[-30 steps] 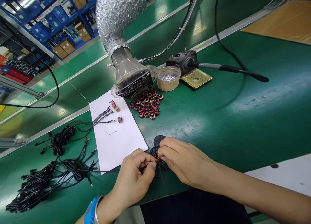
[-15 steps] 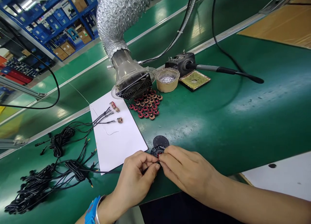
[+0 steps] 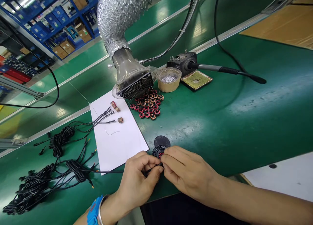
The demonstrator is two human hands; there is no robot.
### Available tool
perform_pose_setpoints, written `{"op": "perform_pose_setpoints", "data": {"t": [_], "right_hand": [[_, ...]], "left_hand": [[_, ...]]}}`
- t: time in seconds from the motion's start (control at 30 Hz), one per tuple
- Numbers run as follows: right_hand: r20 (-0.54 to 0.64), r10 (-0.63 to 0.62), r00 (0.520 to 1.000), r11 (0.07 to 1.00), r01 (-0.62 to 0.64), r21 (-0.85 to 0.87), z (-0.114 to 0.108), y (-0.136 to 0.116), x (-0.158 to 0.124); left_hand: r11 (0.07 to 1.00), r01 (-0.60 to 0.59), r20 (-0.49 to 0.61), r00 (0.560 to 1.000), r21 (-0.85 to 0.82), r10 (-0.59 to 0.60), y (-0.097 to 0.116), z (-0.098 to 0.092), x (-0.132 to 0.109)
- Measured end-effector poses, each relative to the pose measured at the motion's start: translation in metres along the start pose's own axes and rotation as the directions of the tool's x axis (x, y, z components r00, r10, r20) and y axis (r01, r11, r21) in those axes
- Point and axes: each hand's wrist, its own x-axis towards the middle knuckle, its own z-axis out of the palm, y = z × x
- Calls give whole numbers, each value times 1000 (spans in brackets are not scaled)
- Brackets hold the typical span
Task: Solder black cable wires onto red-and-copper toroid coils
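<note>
My left hand (image 3: 139,181) pinches a thin black wire (image 3: 153,169) between thumb and fingers, and that wire runs left to a tangled bundle of black cables (image 3: 58,173). My right hand (image 3: 188,173) has its fingertips on a red-wound toroid coil (image 3: 160,155), which sits in a round black holder (image 3: 158,151). The fingers partly hide the coil. A flat black disc (image 3: 161,141) lies just beyond the holder, apart from both hands.
A white paper sheet (image 3: 117,133) holds wired leads and small coils. A pile of toroid coils (image 3: 146,105) lies beyond it, beside a fume extractor fan (image 3: 135,86), solder pot (image 3: 169,79), sponge tray (image 3: 196,80) and soldering iron (image 3: 230,70), on the green bench mat (image 3: 220,127).
Both hands have drawn slightly back toward me, showing more of the black disc and holder. The black wire now shows between my left fingers and the coil.
</note>
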Motion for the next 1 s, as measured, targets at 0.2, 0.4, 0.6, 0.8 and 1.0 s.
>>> {"op": "perform_pose_setpoints", "data": {"t": [0.2,0.4,0.6,0.8,1.0], "right_hand": [[-130,57,990,997,-50,54,2,-1,3],[-148,86,985,994,-75,78,1,0,5],[-114,167,979,983,-156,102,-8,5,2],[2,82,997,995,-82,65,-9,5,-4],[136,-122,983,974,144,-173,-23,3,5]], "left_hand": [[996,39,4,999,-80,-39,-1,2,1],[992,57,12,998,-112,-56,1,3,1],[987,109,20,994,-115,-107,1,4,1],[992,74,23,997,-101,-72,-1,4,2],[986,114,43,993,-124,-109,2,4,2]]}}
